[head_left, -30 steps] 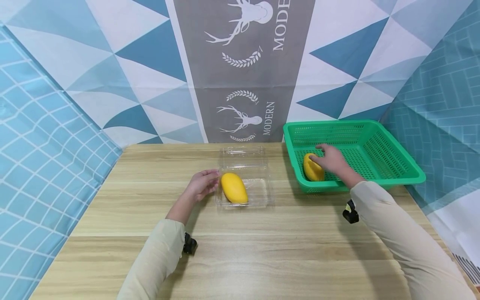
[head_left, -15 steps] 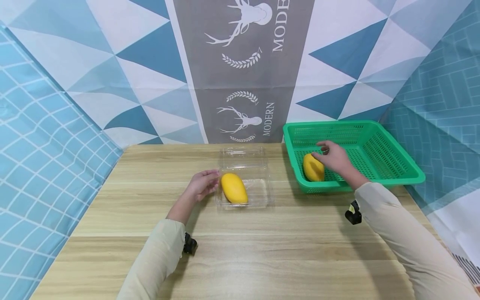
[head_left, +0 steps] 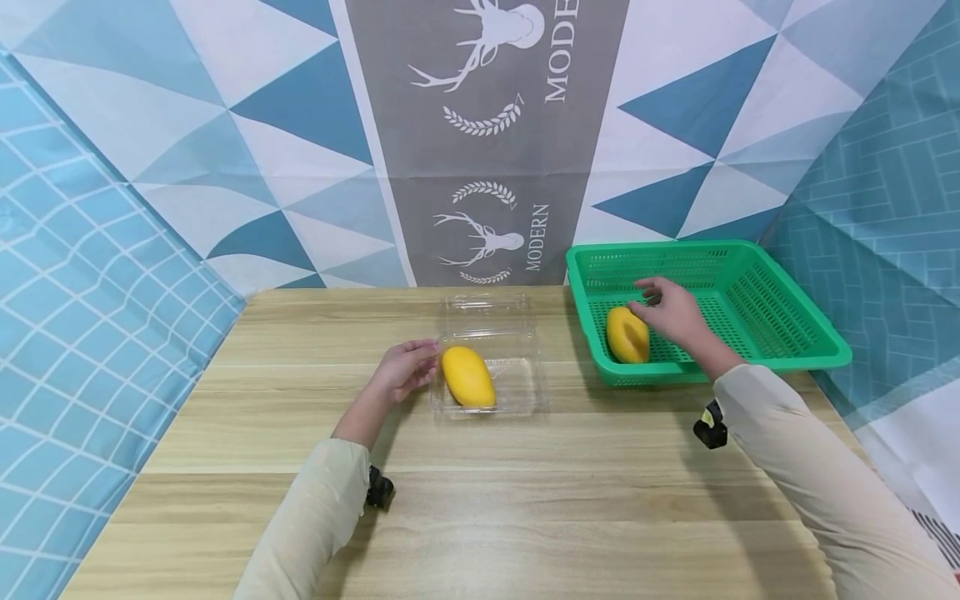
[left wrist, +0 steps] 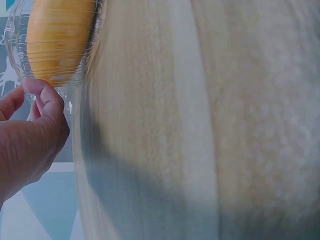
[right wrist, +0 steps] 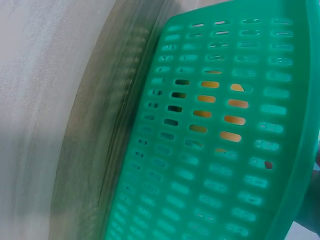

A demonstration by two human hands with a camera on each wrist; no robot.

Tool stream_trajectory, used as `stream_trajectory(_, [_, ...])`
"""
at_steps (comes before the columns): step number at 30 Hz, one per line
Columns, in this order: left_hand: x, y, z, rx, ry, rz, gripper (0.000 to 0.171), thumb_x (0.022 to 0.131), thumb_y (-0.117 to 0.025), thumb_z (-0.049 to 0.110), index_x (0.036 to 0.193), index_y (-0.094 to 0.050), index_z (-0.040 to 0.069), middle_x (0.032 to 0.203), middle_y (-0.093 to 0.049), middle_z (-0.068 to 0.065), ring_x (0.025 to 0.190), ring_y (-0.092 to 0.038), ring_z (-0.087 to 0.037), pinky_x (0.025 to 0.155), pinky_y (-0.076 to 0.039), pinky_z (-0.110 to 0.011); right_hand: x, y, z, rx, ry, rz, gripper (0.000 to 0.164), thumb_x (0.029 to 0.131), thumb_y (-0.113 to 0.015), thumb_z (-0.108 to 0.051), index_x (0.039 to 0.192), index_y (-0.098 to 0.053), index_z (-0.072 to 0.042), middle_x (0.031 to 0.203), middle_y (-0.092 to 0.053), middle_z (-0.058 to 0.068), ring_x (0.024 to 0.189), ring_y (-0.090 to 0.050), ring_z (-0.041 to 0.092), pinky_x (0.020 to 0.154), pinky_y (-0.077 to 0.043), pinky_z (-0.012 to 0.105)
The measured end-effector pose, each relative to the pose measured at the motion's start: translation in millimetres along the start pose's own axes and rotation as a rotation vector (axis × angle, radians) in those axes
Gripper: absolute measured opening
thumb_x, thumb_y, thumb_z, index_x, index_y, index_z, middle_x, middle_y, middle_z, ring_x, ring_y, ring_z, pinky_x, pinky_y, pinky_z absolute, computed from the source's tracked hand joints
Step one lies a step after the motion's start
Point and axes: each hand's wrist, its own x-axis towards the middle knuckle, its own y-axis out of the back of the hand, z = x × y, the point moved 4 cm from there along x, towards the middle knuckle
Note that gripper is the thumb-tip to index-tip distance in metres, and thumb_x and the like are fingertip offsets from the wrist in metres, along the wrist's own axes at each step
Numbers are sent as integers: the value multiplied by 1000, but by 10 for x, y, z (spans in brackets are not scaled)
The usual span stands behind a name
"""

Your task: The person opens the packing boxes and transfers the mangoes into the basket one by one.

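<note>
Hard to see in the right wrist view: only yellow bits peeking through the holes of the green basket (right wrist: 220, 150). Same for the left wrist view, blurry wood and a cut-off clear box (left wrist: 20, 55).

In the clear plastic box (head_left: 517, 367) on the wooden counter (head_left: 480, 500): one smooth yellow mango (head_left: 468, 376). Left hand (head_left: 405, 367) beside it, fingers touching the box edge, loose, holding nothing.

In the holey green basket (head_left: 750, 283): another mango (head_left: 627, 335). Right hand (head_left: 671, 310) just above it, fingers loose, gripping nothing.
</note>
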Motion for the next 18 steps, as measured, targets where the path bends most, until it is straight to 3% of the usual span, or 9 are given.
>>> stream_trajectory(18, [14, 4, -9, 11, -1, 3, 41, 92, -59, 13, 128, -47, 0, 89, -56, -1, 73, -55, -9, 62, -52, -16, -1, -18, -185, 43, 75, -10, 51, 91, -57, -39, 132, -49, -8, 131, -50, 19, 119, -47, 36, 93, -45, 54])
